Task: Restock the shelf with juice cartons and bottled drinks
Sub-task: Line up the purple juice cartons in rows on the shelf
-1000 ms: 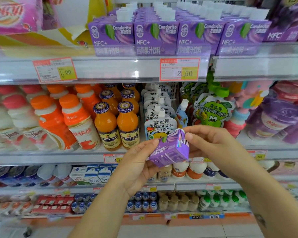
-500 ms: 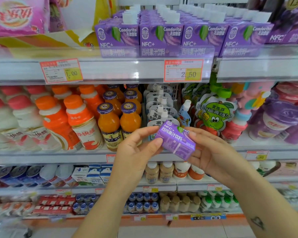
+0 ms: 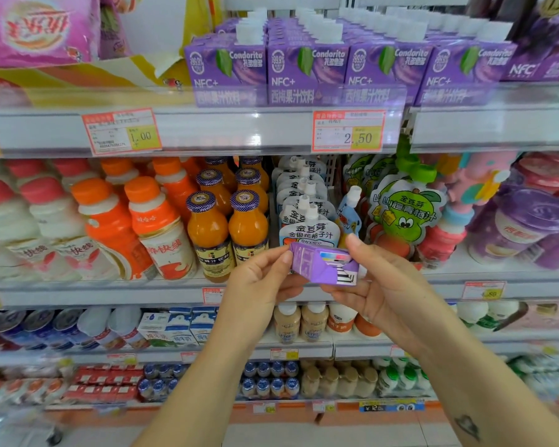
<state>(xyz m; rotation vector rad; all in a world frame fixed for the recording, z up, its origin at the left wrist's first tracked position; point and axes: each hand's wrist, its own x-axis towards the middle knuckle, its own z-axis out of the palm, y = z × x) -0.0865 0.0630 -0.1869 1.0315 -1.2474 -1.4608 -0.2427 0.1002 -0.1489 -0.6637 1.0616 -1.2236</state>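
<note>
Carton point(image 3: 323, 264) has turned barcode end toward the camera, pinched between left hand point(image 3: 262, 285) and right hand point(image 3: 384, 285); seemingly checked before shelving.

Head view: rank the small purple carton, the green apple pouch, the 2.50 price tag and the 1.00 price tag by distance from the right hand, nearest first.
1. Small purple carton: gripped by the right hand.
2. Green apple pouch: just above, middle shelf.
3. 2.50 price tag: upper shelf edge.
4. 1.00 price tag: far upper left.
</note>
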